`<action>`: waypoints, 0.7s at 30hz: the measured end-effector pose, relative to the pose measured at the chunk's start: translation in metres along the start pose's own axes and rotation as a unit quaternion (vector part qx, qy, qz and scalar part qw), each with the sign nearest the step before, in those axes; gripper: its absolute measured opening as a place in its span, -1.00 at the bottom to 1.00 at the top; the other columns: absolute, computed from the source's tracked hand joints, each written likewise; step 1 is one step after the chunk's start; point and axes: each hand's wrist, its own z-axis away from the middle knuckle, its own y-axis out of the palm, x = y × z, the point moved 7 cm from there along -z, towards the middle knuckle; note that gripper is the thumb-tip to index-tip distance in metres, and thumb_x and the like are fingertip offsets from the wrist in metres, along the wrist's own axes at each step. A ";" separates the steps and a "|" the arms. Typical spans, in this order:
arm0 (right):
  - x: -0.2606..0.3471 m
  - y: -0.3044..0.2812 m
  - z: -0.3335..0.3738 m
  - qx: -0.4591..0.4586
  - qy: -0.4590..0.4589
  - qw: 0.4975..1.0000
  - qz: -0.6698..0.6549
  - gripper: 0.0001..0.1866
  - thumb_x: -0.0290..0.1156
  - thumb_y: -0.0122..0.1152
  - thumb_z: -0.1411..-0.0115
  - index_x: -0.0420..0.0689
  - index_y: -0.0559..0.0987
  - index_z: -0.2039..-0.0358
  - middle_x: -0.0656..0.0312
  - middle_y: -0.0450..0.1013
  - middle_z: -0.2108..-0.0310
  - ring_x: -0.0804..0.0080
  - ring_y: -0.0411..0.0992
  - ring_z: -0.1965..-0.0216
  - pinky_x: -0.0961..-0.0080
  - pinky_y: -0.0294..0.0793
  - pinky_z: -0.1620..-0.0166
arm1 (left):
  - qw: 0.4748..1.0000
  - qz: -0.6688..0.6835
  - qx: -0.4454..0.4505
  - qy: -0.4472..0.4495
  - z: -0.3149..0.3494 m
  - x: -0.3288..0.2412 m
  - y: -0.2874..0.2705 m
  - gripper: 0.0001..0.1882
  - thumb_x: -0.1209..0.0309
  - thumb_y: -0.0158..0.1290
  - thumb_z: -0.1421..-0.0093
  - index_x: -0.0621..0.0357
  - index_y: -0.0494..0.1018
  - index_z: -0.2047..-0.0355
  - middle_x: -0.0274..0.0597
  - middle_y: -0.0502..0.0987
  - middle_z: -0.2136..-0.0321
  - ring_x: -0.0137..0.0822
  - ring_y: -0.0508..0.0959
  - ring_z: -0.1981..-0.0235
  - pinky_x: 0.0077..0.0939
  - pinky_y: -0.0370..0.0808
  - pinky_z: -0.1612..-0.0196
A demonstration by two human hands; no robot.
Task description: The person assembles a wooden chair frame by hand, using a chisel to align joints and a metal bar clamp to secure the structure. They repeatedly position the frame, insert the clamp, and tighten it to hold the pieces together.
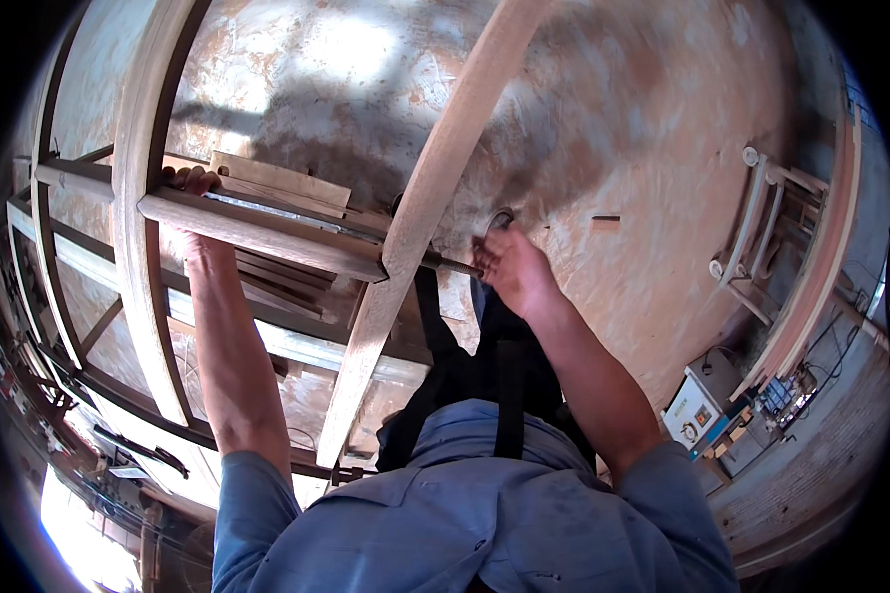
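Observation:
A pale wooden frame of long posts and crossrails stands at the left, with a crossrail (267,234) joining two posts. Along it runs a metal bar clamp (302,217), its screw handle (457,265) sticking out right of the nearer post (435,188). My left hand (190,237) is closed round the clamp's far left end, its curled fingers showing above the crossrail; the rail hides most of the palm. My right hand (520,269) is at the outer end of the screw handle, fingers bent around its tip. The exact finger contact is hard to make out.
Loose boards (282,183) lie behind and below the frame. A small wood block (606,223) is on the stained floor (663,148). At the right are a turned-wood piece (752,232), long planks (826,257) and a white box-shaped machine (697,405). A second post (136,198) rises at the left.

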 end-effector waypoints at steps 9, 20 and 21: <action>-0.030 -0.003 0.039 0.131 0.086 0.968 0.198 -0.65 -0.17 -0.14 -0.32 -0.19 0.47 0.32 -0.02 0.54 0.28 0.25 0.54 0.27 0.34 0.52 0.25 | 0.999 -0.013 -0.048 0.008 -0.003 -0.006 -0.009 -0.82 0.33 0.00 -0.19 0.19 0.41 0.42 -0.27 0.35 0.59 -0.35 0.33 0.62 -0.51 0.35 0.49; 0.071 0.080 0.036 0.065 -0.369 0.667 0.644 -0.59 -0.19 0.17 -0.13 -0.19 0.44 0.11 0.09 0.43 0.06 0.23 0.42 0.06 0.29 0.40 -0.01 | 0.999 -0.030 -0.024 -0.009 0.000 -0.009 -0.007 -0.85 0.35 0.03 -0.18 0.17 0.42 0.38 -0.27 0.36 0.55 -0.33 0.36 0.58 -0.48 0.40 0.43; 0.062 0.099 0.042 0.109 -0.424 0.580 0.687 -0.54 -0.20 0.21 -0.10 -0.19 0.43 0.05 0.10 0.41 0.03 0.22 0.41 0.04 0.30 0.40 -0.02 | 0.999 -0.030 -0.023 -0.013 0.001 -0.008 -0.007 -0.86 0.36 0.04 -0.17 0.18 0.42 0.38 -0.26 0.37 0.55 -0.33 0.36 0.58 -0.49 0.40 0.42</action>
